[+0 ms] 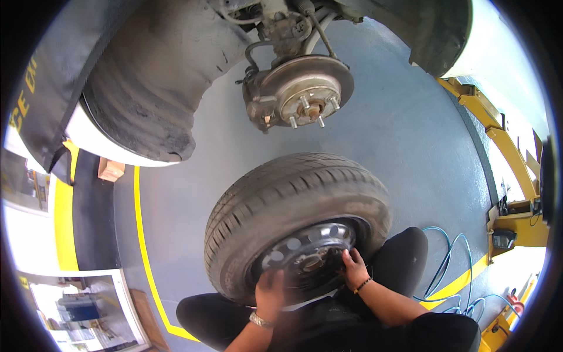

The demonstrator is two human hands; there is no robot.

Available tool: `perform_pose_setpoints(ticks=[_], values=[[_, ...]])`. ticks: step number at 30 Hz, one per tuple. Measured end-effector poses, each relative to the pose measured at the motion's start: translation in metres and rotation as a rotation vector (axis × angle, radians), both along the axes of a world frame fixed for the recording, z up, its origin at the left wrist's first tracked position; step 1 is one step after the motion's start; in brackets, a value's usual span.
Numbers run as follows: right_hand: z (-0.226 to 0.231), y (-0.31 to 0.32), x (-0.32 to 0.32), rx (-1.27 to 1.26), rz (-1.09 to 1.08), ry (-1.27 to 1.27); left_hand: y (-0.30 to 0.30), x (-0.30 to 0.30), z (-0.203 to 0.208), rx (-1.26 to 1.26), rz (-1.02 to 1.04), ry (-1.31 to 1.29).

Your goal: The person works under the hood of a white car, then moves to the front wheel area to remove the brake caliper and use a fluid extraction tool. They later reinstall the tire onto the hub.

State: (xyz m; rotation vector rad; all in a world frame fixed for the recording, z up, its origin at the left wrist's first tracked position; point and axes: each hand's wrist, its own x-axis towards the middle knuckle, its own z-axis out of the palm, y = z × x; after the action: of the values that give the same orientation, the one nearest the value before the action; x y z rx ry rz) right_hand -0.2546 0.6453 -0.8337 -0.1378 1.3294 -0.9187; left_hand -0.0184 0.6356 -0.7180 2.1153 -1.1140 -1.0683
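Observation:
A car wheel (293, 193), a worn black tyre on a dark steel rim (285, 245) with round holes, stands tilted between my knees. On the right part of the rim, my right hand (355, 271) has its fingers curled against the metal, with the thumb up. My left hand (270, 291) is smeared by motion at the rim's lower left, so its fingers cannot be read. Beyond the tyre hangs a bare wheel hub (309, 104) with several studs sticking out. Around it sit a brake disc (342, 79) and a brake caliper (258, 102).
The wheel arch liner (141, 88) and a dark cover (64, 70) overhang the left. A yellow lift arm (507, 152) stands at the right, with a blue-green hose (448, 258) coiled on the floor nearby. A cardboard box (111, 169) lies far left.

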Motion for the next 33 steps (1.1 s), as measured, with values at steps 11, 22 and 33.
perform_pose_setpoints(ticks=[11, 22, 33], values=[[0.099, -0.106, -0.075, -0.482, -0.273, -0.021, -0.11, -0.087, 0.12, -0.513, -0.128, 0.054], [0.148, -0.264, -0.091, -0.513, -0.352, 0.032, -0.242, -0.128, 0.156, -0.67, -0.002, 0.493], [0.124, -0.294, -0.069, -0.492, -0.185, -0.166, -0.271, -0.11, 0.137, -0.684, -0.037, 0.207]])
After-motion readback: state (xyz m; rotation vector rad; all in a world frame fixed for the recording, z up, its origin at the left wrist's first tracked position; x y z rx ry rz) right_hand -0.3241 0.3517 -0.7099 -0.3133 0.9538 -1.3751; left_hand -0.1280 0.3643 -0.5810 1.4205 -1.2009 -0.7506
